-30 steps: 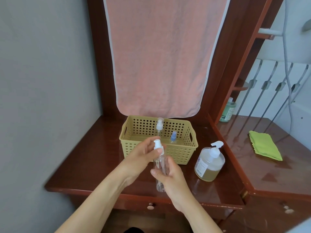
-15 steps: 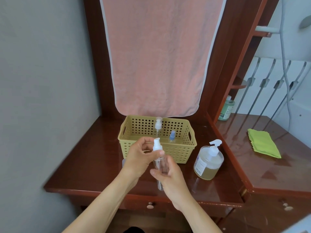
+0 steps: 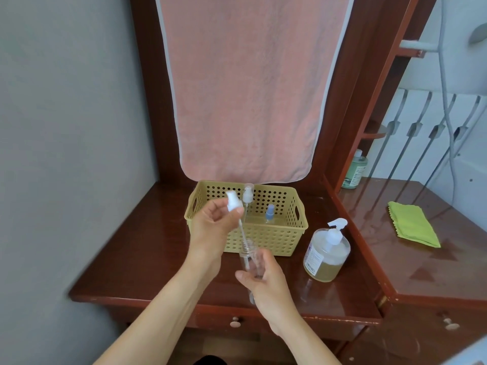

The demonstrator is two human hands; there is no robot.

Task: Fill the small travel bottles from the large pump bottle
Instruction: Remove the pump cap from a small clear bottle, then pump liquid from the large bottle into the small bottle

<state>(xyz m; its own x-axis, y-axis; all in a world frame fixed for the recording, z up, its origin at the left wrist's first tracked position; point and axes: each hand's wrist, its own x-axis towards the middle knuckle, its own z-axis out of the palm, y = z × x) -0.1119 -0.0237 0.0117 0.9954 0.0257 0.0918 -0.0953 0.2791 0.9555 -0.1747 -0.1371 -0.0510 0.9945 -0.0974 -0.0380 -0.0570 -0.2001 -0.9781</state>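
Nearest, the right hand (image 3: 266,279) curls its fingers round a small clear plastic travel bottle (image 3: 250,259), held upright over the dark red wooden dresser top (image 3: 137,248). Just beyond, the left hand (image 3: 213,225) pinches the white pump cap (image 3: 233,201), lifted off the neck, with its thin dip tube (image 3: 242,233) reaching down into the bottle. To the right stands the large clear pump bottle of amber liquid (image 3: 326,259). Farther back, a yellow perforated plastic basket (image 3: 263,241) holds a white-topped clear bottle (image 3: 248,196) and a blue-topped small bottle (image 3: 269,213), below a hanging pink towel (image 3: 245,88).

Pink towel (image 3: 245,88), perforated yellow basket (image 3: 263,237), lime cloth (image 3: 412,223), amber-filled pump bottle (image 3: 325,256)
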